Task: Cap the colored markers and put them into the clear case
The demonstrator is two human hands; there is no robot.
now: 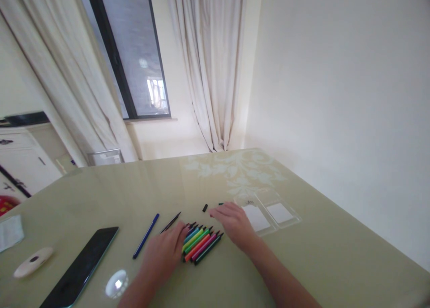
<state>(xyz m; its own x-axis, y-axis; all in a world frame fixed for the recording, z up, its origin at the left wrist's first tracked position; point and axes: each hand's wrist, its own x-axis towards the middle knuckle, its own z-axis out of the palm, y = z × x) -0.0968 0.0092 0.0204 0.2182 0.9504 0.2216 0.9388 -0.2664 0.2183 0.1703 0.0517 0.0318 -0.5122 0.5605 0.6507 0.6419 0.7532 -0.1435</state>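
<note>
A row of coloured felt-tip pens [200, 245], uncapped with dark tips pointing away, lies slanted on the table. My left hand [168, 246] covers the row's left end, fingers bent together against the pens; its thumb is hidden. Over the far right side of the row is my right hand [235, 223], its fingers stretched leftward with nothing visible in them. Just beyond its fingertips lies a small black cap [205, 208]. A dark green cap [221, 204] peeks out behind its knuckles. Left of the row are a dark pen [170, 222] and a blue capped pen [146, 236].
A clear plastic case [280, 213] with white inserts lies beyond my right hand. On the left are a black phone [82, 265], a pale oval object [33, 262], a shiny clear round object [117, 283] and a folded cloth [10, 232]. The wall borders the table's right edge.
</note>
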